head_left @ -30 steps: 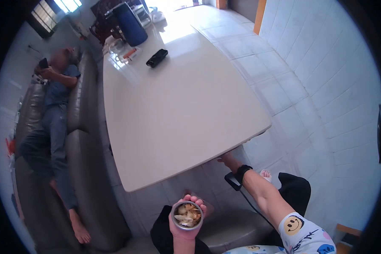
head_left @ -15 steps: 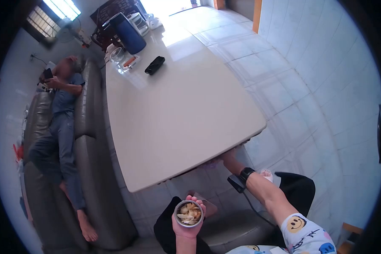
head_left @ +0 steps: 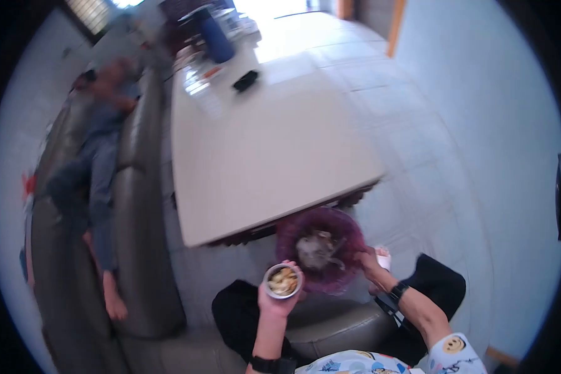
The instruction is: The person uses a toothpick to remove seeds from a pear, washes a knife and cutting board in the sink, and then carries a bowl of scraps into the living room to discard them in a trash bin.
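A small round cup [head_left: 285, 297] with a pale metallic rim sits in my left hand [head_left: 273, 305], its mouth facing up. Inside it lie yellowish-brown scraps that look like peels or shells. My right hand [head_left: 371, 267] is closed on the right rim of a trash bin [head_left: 350, 229] lined with a translucent purple-red bag. Crumpled pale waste [head_left: 316, 249] lies at the bottom of the bin. The cup is close to the bin's lower left rim. Fingers of the right hand are partly blurred.
Behind the bin stands a long cream table [head_left: 274, 149] carrying a black object [head_left: 245, 81] and a blue flask [head_left: 216, 40]. On the left, a person [head_left: 103, 153] lies on a grey sofa [head_left: 137, 249]. A white wall [head_left: 480, 124] rises on the right.
My right hand has come out from under the table's near edge with the trash bin, now in front of me. My left hand, still holding the cup, has moved up toward the bin.
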Tool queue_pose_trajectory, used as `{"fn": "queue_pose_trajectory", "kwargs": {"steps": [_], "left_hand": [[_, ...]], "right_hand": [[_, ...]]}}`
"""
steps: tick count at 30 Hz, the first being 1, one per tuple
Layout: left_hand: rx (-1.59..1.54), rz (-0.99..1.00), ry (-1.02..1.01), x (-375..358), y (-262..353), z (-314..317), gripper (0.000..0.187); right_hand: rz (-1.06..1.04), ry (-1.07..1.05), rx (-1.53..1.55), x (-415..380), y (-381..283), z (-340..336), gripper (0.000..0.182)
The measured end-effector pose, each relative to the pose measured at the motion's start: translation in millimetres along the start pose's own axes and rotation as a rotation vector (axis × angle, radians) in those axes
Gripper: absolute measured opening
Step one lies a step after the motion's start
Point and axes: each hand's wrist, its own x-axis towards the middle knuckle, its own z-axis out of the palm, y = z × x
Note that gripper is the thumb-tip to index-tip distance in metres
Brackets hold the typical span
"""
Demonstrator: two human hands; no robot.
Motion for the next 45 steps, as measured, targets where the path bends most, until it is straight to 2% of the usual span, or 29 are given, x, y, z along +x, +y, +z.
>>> {"fn": "queue_pose_trajectory", "kwargs": {"steps": [4, 6, 9, 11, 12, 13, 14, 15, 17, 18, 20, 21, 23, 24, 27, 29, 31, 33, 35, 36, 38, 39, 40, 42, 43, 45], "left_hand": [[0.029, -0.031, -0.104, 17.1, -1.0, -30.7, 0.037], [-0.029, -0.038, -0.086, 15.4, -2.9, -27.8, 0.038], [0.01, -0.055, -0.084, 14.7, -0.4, -29.3, 0.038], [0.056, -0.063, -0.095, 19.0, 5.6, -40.0, 0.039], [0.096, -0.065, -0.082, 23.1, 7.4, -45.6, 0.039], [0.086, -0.066, -0.036, 26.1, 7.9, -48.1, 0.039], [0.105, -0.032, 0.048, 29.4, 8.5, -51.5, 0.039], [0.141, -0.022, 0.096, 32.4, 9.5, -56.7, 0.039], [0.219, 0.008, 0.216, 38.3, 8.9, -63.8, 0.038], [0.223, -0.003, 0.224, 40.3, 3.9, -61.5, 0.038], [0.367, 0.076, 0.526, 40.0, -2.6, -52.5, 0.036], [0.413, 0.062, 0.571, 40.5, -4.3, -51.9, 0.036], [0.44, 0.035, 0.58, 47.7, -12.3, -59.4, 0.036], [0.462, 0.02, 0.588, 51.9, -18.5, -61.9, 0.037], [0.452, 0.012, 0.571, 54.7, -31.0, -66.6, 0.039], [0.456, 0.012, 0.568, 57.8, -32.9, -71.9, 0.04], [0.443, 0.005, 0.501, 61.4, -32.3, -83.6, 0.046], [0.439, -0.013, 0.487, 67.2, -30.7, -95.5, 0.045], [0.429, -0.035, 0.474, 70.7, -34.1, -100.0, 0.044], [0.499, 0.006, 0.498, 71.9, -39.0, -99.3, 0.043], [0.568, 0.043, 0.525, 71.3, -44.7, -97.5, 0.043], [0.627, 0.039, 0.509, 70.8, -46.9, -95.9, 0.042], [0.686, 0.034, 0.493, 70.8, -48.7, -94.0, 0.042], [0.741, 0.008, 0.526, 67.4, -54.5, -80.6, 0.042], [0.794, -0.014, 0.559, 66.7, -56.8, -75.9, 0.043], [0.808, -0.013, 0.544, 72.0, -58.3, -78.1, 0.044]], "right_hand": [[0.096, -0.045, -0.246, 36.3, 56.1, -51.6, 0.031], [0.12, -0.043, -0.318, 46.0, 68.2, -59.8, 0.032], [0.056, -0.005, -0.412, 51.4, 85.9, -74.5, 0.03], [-0.025, 0.027, -0.631, 56.2, 99.5, -97.0, 0.028], [0.058, -0.02, -0.559, 52.6, 95.1, -99.7, 0.029], [0.043, 0.042, -0.785, 41.4, 80.6, -90.9, 0.03], [-0.076, 0.009, -0.895, 39.1, 77.9, -94.0, 0.033], [-0.126, -0.038, -1.096, 4.9, 22.3, -53.8, 0.039], [-0.473, 0.337, -1.482, -11.8, 10.6, -33.0, 0.034], [-0.46, 0.346, -1.481, -20.4, -5.5, -21.1, 0.034], [-0.751, 0.082, -1.221, -50.8, -48.8, 12.1, 0.034], [-0.74, 0.089, -1.225, -68.0, -61.8, 28.0, 0.034], [-1.054, -0.22, -1.236, -89.4, -70.2, 47.1, 0.03], [-1.097, -0.3, -1.234, -95.6, -64.6, 47.5, 0.032], [-1.087, -0.363, -1.234, -108.8, -48.3, 53.4, 0.032], [-0.936, -0.334, -1.161, -110.5, -37.6, 58.9, 0.033], [-0.879, -0.323, -1.114, -107.8, -27.1, 62.7, 0.031], [-0.817, -0.311, -1.069, -101.4, -14.8, 65.3, 0.028], [-0.461, -0.227, -0.75, -90.4, -0.6, 65.8, 0.022], [-0.461, -0.224, -0.752, -84.1, 2.5, 62.5, 0.022], [0.003, -0.237, -0.34, -73.6, 8.0, 57.5, 0.02], [0.085, -0.159, -0.288, -68.3, 10.6, 57.2, 0.02], [0.086, -0.155, -0.288, -62.6, 11.0, 53.6, 0.02], [0.227, -0.003, -0.233, -50.7, 10.5, 45.5, 0.021], [0.169, 0.024, -0.262, -44.1, 16.1, 41.7, 0.022], [0.224, 0.062, -0.271, -38.8, 11.3, 39.5, 0.021]]}}
